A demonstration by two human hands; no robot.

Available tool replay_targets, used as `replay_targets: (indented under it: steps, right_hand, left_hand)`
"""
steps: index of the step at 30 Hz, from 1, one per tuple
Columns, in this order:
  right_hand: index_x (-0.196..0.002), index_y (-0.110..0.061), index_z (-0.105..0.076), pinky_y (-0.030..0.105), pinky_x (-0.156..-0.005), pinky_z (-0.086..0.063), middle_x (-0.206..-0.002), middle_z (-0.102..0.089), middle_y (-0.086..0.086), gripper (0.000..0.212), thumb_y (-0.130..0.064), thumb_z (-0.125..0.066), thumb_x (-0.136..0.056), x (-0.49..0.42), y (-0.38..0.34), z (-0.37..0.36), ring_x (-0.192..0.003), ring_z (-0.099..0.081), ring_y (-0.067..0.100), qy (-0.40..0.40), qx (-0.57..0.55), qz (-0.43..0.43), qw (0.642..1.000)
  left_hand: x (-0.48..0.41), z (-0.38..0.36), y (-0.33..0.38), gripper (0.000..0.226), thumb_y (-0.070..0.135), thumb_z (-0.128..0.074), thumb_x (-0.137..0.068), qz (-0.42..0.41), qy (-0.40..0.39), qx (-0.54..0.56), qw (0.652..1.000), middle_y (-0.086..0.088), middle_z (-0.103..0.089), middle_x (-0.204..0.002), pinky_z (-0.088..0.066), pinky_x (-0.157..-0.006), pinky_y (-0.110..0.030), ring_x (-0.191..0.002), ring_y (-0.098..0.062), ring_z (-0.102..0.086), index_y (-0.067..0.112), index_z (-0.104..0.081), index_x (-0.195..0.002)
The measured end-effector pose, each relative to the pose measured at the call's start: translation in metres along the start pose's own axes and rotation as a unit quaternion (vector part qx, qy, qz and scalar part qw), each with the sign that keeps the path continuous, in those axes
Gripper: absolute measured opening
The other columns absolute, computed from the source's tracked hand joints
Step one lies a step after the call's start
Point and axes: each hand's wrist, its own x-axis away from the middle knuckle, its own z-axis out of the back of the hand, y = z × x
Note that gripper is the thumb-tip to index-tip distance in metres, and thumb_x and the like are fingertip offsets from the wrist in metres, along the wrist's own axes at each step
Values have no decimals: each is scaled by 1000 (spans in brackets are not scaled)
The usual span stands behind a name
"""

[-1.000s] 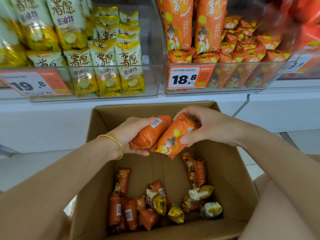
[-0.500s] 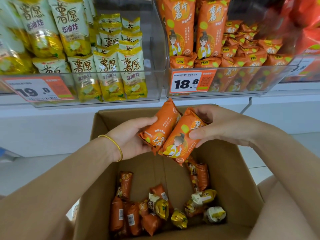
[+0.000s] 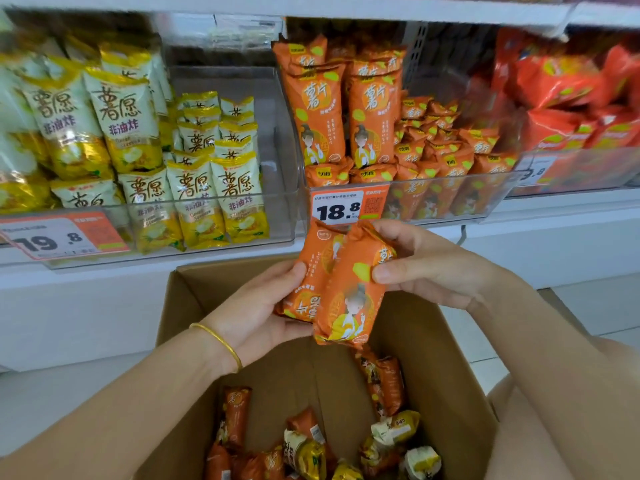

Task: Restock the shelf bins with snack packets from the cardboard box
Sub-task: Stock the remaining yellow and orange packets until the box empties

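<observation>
In the head view two orange packets [image 3: 348,299] are held side by side, one gripped in the left hand [image 3: 263,315], one pinched in the right hand [image 3: 427,268], above the cardboard box [image 3: 194,296] and just below the orange bin [image 3: 450,181], over whose front wall they are best lifted upright.

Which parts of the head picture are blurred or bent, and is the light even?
Head view: the red packets at the upper right are smeared, while the orange packets held over the cardboard box and the price tag are fairly sharp. Head view: the wide lens seems to bow the shelf edge slightly. Head view: the light is soft and even, with mild shade inside the box.
</observation>
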Motion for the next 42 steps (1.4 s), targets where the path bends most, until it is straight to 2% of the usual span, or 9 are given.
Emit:
replay_targets:
  steps: [6,11,16,21,25,32,37,40,42]
  right_hand:
    - [-111,-18,-63,36,-74,-59,-108,-70,6,50,-13,-84,-66,14,-9,7,-97,-69,23,52,38,14,998]
    - [-120,-30,-54,42,-89,-56,-118,-64,4,69,-19,-83,-58,10,-5,2,-104,-67,23,128,89,9,988]
    - [-117,-23,-59,33,-91,-54,-115,-65,-4,72,-26,-91,-53,4,-4,2,-105,-65,14,122,196,31,973]
    - [-105,-33,-68,3,-94,-35,-138,-37,-26,48,-28,-89,-62,7,-9,-10,-125,-33,-16,12,362,75,929]
    - [-105,-31,-69,26,-104,-41,-136,-42,-17,47,-31,-85,-61,8,-10,-14,-129,-41,1,-26,356,112,927]
    - [-97,-33,-73,23,-89,-50,-120,-55,-19,59,-50,-90,-43,35,-44,28,-116,-56,5,90,227,201,949]
    - [-99,-24,-67,24,-70,-54,-104,-65,-20,81,-50,-93,-27,38,-77,95,-90,-66,5,200,118,253,939]
    - [-106,-22,-61,23,-71,-55,-91,-73,-11,90,-47,-95,-26,19,-98,129,-85,-69,7,213,66,245,943]
    - [-109,-21,-59,22,-72,-55,-91,-74,-6,76,-24,-92,-41,-2,-110,143,-85,-69,9,196,64,222,953]
  left_hand:
    - [4,-8,14,52,25,-74,-66,1,63,-112,992,-17,-64,-101,-56,-71,-56,-83,-33,-69,9,-48,-109]
    - [-4,-6,15,48,15,-79,-67,-11,72,-194,978,-10,-63,-105,-58,-77,-45,-89,-25,-67,21,-54,-108]
    - [-9,-5,25,44,39,-73,-77,-122,154,-516,834,10,-57,-112,-47,-69,-17,-96,-5,-56,35,-51,-115]
    - [-9,-18,25,38,46,-72,-71,-215,164,-512,815,9,-65,-94,-48,-73,-22,-89,-6,-60,28,-51,-97]
    - [-8,-37,40,34,54,-61,-72,-296,168,-531,776,9,-61,-88,-48,-72,-25,-85,-4,-57,26,-62,-91]
    - [-19,-98,85,39,42,-58,-85,-352,114,-513,774,15,-54,-109,-47,-86,-18,-104,-1,-54,26,-55,-120]
    - [-44,-117,111,36,28,-58,-91,-461,187,-631,596,3,-50,-120,-27,-97,-18,-115,-13,-43,15,-55,-125]
    - [-67,-116,126,41,33,-54,-88,-458,257,-722,451,-7,-52,-130,-31,-100,-41,-124,-26,-41,12,-58,-123]
    - [-78,-114,136,53,44,-46,-87,-402,267,-783,393,-11,-49,-138,-30,-102,-49,-129,-31,-41,12,-54,-129]
